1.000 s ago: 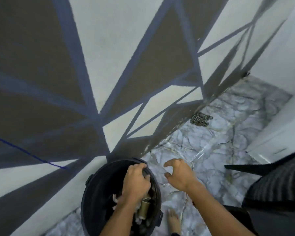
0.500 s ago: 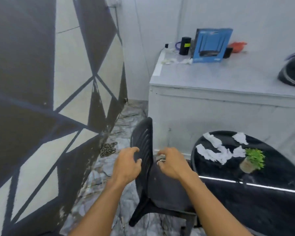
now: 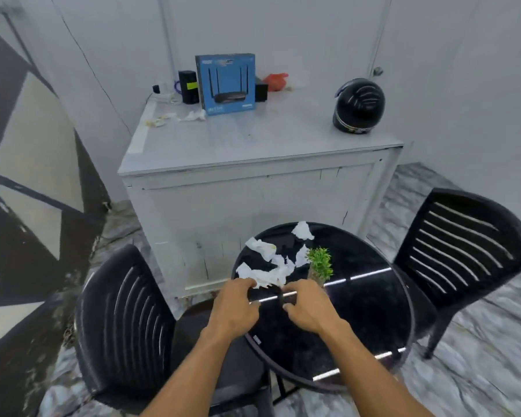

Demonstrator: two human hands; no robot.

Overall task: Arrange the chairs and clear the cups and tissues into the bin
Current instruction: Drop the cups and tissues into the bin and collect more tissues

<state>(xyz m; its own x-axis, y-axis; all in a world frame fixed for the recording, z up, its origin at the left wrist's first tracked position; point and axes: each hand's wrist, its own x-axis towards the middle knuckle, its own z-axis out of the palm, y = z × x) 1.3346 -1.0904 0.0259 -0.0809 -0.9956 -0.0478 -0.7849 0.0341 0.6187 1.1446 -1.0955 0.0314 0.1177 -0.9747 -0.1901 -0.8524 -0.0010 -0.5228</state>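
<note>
head view: a person's two forearms reach forward over a round black table (image 3: 364, 320).
left hand (image 3: 235, 308): back upward, above the table's left edge, fingers curled down. The fingertips meet the near fringe of the tissues. The knuckles hide the contact, so whether they pinch paper cannot be told.
right hand (image 3: 309, 308): just beside the left hand and further in over the table. The fingers are bent, the thumb is held apart, and nothing is in its grasp. Its fingertips sit just at the heap's near fringe.
tissues (image 3: 268, 270): crumpled white pieces in a loose heap, spread from the table's left edge toward its middle, directly beyond both hands.
lone tissue (image 3: 303, 231): lies apart from the heap, at the table's far edge.
plant (image 3: 319, 263): small, green and potted. It stands upright just right of the heap, beyond the right hand.
left chair (image 3: 124, 320): black and slatted, close against the table's left edge. Its seat lies below the left forearm.
right chair (image 3: 463, 254): black and slatted, at the table's right edge.
cabinet (image 3: 253, 145): white, behind the table.
blue box (image 3: 225, 81): upright at the cabinet top's far edge.
helmet (image 3: 358, 106): black, near the cabinet top's right edge.
cabinet tissues (image 3: 193, 115): crumpled white bits toward the cabinet top's far left corner, well apart from both hands.
</note>
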